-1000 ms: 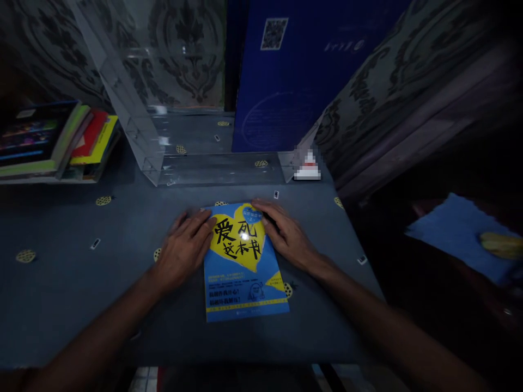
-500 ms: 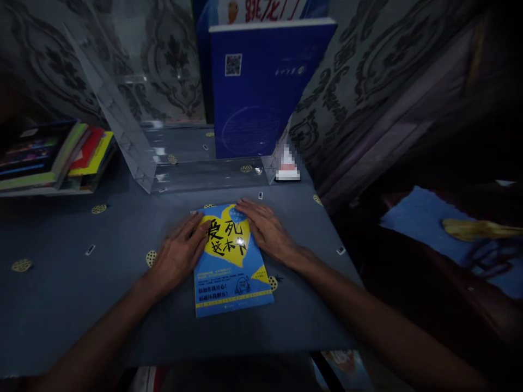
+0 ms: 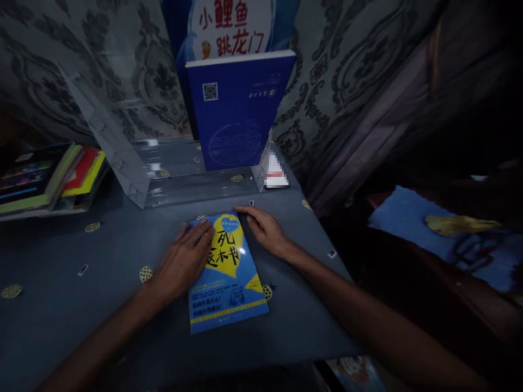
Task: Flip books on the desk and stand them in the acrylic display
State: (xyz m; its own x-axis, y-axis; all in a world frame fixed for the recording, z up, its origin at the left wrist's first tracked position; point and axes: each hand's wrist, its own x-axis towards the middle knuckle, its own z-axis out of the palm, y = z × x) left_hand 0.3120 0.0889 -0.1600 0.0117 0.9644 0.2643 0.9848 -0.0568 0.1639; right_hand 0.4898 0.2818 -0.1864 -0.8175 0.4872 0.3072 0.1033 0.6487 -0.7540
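A blue book [image 3: 229, 277] with a yellow heart and black Chinese characters on its cover lies closed on the table. My left hand [image 3: 190, 253] rests flat across the cover's upper left, its fingers stretched out and hiding part of the title. At the top right corner, my right hand [image 3: 263, 228] reaches with its index finger extended to the book's edge; its other fingers bend loosely beside the cover. Behind the book stands a clear plastic rack [image 3: 192, 190], which holds a dark blue book [image 3: 235, 114] upright and a taller picture book [image 3: 245, 27] with red lettering.
Several stacked books [image 3: 36, 174] lie at the table's left. A small white item [image 3: 277, 173], blurred by pixels, stands beside the rack. The patterned table cover [image 3: 118, 272] ends at the right, where a blue sheet [image 3: 400, 209] lies beyond the edge.
My left hand has shifted further over the cover, hiding more of the title. My right hand has drawn off the cover to its corner and edge. The camera view has tilted up slightly.
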